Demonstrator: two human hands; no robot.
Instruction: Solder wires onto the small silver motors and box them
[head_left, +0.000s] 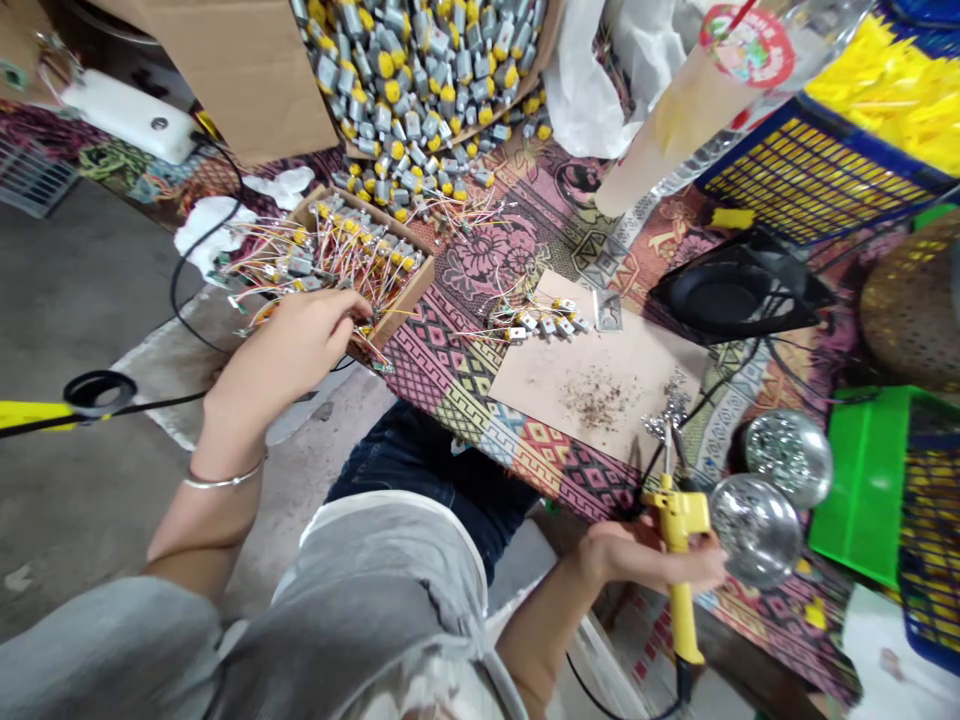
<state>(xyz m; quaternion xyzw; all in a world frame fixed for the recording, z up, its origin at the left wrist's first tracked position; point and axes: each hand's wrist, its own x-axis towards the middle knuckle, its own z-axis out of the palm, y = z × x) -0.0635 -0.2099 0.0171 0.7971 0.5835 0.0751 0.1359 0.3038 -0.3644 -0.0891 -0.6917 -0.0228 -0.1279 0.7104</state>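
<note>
My left hand (304,335) reaches over the near side of a small cardboard box (405,300) packed with small wired motors (367,240). Its thumb and fingers are bent together at the box's near corner; what they hold, if anything, is hidden. A yellow soldering gun (679,580) is in the grip of my right hand (652,560), its tip pointing away from me. Beyond the tip lies a pile of small silvery bits (670,405) on a cardboard sheet (525,375). Several wired motors (551,322) lie in a row on the sheet beside a small metal plate (607,311).
A large heap of motors (420,80) spills from a carton behind. Two metal bowls (757,535) stand right of my right hand. A black fan (739,290), a tall drink cup (675,120) and a blue basket (817,170) of yellow pieces are farther back. Black cables cross the patterned cloth.
</note>
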